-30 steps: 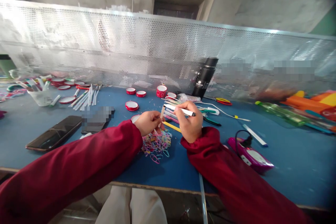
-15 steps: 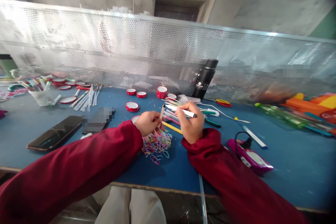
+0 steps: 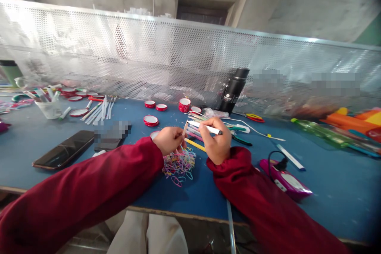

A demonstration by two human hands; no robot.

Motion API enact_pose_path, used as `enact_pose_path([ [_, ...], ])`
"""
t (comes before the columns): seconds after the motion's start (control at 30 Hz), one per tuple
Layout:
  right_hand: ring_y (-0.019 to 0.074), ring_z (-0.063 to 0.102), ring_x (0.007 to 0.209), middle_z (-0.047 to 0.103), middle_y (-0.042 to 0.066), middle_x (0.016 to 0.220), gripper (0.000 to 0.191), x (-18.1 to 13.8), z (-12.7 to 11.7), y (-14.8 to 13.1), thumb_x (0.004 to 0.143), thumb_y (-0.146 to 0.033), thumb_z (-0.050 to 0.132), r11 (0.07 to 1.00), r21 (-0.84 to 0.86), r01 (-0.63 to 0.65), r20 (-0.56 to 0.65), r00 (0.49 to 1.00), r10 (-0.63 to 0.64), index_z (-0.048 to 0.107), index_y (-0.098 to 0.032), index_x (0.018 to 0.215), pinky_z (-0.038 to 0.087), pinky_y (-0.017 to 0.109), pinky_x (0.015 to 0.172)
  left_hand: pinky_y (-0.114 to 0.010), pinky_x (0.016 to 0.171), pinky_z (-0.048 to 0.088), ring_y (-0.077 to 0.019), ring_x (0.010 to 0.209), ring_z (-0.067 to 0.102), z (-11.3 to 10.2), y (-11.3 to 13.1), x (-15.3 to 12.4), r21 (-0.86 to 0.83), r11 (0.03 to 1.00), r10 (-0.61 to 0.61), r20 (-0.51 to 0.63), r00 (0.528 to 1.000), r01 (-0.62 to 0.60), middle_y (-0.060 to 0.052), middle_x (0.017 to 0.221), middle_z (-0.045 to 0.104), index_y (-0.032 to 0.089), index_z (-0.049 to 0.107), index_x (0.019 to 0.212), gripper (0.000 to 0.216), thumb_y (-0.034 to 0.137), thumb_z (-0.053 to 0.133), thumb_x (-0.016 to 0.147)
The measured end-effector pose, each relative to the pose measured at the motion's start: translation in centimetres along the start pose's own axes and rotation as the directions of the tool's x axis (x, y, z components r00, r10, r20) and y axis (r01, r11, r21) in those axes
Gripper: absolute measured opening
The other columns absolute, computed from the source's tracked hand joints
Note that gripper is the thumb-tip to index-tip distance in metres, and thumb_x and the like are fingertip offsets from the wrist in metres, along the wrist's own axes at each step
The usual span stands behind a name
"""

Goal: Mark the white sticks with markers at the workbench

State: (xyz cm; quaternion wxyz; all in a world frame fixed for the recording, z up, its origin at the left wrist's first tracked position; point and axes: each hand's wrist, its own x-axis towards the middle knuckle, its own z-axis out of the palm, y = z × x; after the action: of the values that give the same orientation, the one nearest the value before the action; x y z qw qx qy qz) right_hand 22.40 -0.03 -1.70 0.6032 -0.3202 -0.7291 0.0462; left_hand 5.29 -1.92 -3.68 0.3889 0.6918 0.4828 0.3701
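Observation:
Both hands meet over the middle of the blue table (image 3: 333, 202). My right hand (image 3: 217, 139) is closed around a white pen (image 3: 205, 127) with a dark tip, held level and pointing right. My left hand (image 3: 168, 139) pinches a thin pale stick (image 3: 185, 128) that stands tilted up between the hands. Just below the hands lies a heap of small coloured rubber bands (image 3: 178, 164). More pens, one yellow (image 3: 195, 144), lie on the table behind the hands. Both sleeves are dark red.
A black phone (image 3: 64, 149) lies left. Red-rimmed lids (image 3: 151, 120) and a black flask (image 3: 233, 90) stand further back before a perforated metal screen (image 3: 119, 59). A purple device (image 3: 285, 179) with a cable sits right, a green bottle (image 3: 321, 130) beyond. A cup of pens (image 3: 49, 107) stands far left.
The hands have hardly moved; the right hand has turned the white pen slightly. The view has shifted a little.

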Motion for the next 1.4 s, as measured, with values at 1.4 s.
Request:
enact_pose_path([
  [1.4,0.0153,0.055,0.06,0.06,-0.002,0.064,0.011,0.1,-0.36,-0.27,0.081,-0.025,0.058,1.0,-0.03,0.005,-0.037,0.999,-0.006,0.057,-0.022,0.071,0.043,0.03,0.059,-0.016,0.041,0.041,-0.0083,0.051,0.062,-0.05,0.36,-0.01,-0.141,0.989,-0.05,0.009,0.999,0.05,-0.005,0.079,0.069,0.013,0.055,0.097,0.016,0.019,0.044,0.087],
])
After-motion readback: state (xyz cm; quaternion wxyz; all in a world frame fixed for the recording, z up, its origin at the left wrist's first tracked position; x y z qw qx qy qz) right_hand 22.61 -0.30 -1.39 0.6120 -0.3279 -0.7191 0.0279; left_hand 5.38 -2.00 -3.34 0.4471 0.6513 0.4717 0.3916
